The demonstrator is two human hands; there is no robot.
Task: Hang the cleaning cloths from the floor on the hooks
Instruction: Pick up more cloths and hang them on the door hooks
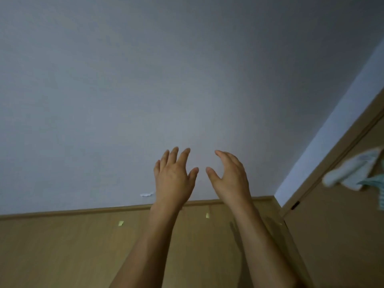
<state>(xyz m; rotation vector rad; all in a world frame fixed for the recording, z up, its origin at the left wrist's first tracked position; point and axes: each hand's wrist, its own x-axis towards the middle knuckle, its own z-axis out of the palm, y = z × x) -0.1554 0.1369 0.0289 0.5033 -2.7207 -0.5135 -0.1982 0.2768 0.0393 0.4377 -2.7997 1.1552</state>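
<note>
a pale cleaning cloth (351,172) is seen at about 3 o'clock, hanging against a tan door (336,235); its long axis is tilted, running from lower left up to upper right. its hook is hidden, and a striped cloth (380,199) beside it is cut off by the right edge. both are blurred. near the centre, the left hand (173,179) is raised with fingers spread wide, holding nothing, and the right hand (230,177) is loosely cupped, also holding nothing. both are set before a grey-white wall (145,90). a wooden floor (62,250) is seen from 6 to 9 o'clock, with small yellowish scraps (121,223) on it.
</note>
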